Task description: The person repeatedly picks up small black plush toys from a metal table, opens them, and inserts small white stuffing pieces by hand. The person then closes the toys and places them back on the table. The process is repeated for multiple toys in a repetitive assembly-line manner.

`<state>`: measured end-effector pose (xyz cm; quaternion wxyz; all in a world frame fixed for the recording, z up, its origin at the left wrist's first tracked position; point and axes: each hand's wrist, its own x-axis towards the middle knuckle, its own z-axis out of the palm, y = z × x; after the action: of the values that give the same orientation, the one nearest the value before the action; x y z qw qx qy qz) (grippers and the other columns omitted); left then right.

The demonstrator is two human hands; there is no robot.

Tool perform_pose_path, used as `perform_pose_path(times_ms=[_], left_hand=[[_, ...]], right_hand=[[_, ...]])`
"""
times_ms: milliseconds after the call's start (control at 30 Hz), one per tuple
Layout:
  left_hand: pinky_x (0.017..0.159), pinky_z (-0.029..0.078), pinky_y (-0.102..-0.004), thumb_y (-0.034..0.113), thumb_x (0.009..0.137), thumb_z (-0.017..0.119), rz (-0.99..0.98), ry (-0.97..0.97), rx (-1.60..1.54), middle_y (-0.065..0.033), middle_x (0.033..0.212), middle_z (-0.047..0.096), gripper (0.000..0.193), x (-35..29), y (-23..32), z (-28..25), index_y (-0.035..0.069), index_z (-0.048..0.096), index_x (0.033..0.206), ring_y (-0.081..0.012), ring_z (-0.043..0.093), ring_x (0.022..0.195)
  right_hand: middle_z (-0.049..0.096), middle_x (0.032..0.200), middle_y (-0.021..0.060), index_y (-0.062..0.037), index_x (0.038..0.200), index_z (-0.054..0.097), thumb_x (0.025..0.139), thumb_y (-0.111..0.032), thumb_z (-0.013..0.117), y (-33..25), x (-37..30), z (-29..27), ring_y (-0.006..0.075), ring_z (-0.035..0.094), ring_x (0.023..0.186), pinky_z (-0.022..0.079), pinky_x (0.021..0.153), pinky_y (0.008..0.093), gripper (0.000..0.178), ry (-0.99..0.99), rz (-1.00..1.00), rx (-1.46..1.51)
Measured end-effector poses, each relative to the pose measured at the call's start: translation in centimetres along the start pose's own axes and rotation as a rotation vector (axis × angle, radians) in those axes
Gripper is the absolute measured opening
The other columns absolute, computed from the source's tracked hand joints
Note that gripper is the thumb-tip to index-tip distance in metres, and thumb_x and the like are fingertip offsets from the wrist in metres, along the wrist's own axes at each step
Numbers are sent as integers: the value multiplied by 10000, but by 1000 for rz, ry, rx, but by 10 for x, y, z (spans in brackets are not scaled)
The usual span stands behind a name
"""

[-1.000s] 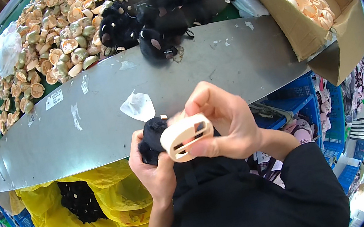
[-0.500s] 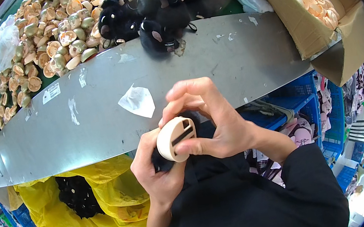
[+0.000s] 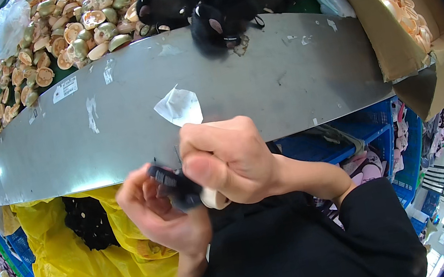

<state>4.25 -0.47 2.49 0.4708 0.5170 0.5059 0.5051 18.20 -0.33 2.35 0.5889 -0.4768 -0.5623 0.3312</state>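
Observation:
In front of my body, both hands work close together on a small black plush piece (image 3: 179, 191) with a label-like printed strip. My left hand (image 3: 168, 218), slightly blurred, has its fingers curled round the plush from the left. Closed in a fist, my right hand (image 3: 231, 160) presses against the plush from the right, thumb toward the left hand. Below the right fist a round peach plastic part (image 3: 214, 198) sticks out, mostly covered by the hand and the plush. What lies inside the right fist is hidden.
A grey metal work surface (image 3: 129, 113) curves ahead, with a white paper scrap (image 3: 180, 106) on it. Beyond lie peach and gold plastic shells (image 3: 82, 38) and black plush pieces (image 3: 224, 9). A carton (image 3: 387, 34) of peach parts stands right, a yellow bag (image 3: 80, 273) left, blue crates (image 3: 328, 144) below right.
The slotted face of the peach plastic part has turned out of sight. My right hand has gone from loosely spread to a fist, and the black plush now shows between the hands.

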Motion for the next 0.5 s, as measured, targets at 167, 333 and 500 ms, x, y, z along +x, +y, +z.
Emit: perform_pose_path(times_ms=[167,333,500], left_hand=[[809,515,-232,282,937,749,-232,-370,-198,-9,1013,680,375,9,-24,-21,-22,654,1135,-83,641,883],[797,396,-249,189,944,707,-418,-374,-573,-14,986,564,215,6,-8,-9,-7,619,924,-102,485,882],[656,448,-303,-15,806,746,386,-314,88,-123,877,613,127,7,-15,-4,-4,654,893,-247,554,735]], right_hand=[[458,625,53,-57,723,523,705,-477,917,6,-12,-8,192,474,505,377,469,292,576,86,-212,-299],[513,622,83,-51,689,553,719,-93,796,-8,-16,-3,244,515,498,427,467,320,248,218,-144,-329],[481,579,67,-56,642,488,722,-43,756,-10,-10,4,238,462,451,383,430,317,280,389,-85,-490]])
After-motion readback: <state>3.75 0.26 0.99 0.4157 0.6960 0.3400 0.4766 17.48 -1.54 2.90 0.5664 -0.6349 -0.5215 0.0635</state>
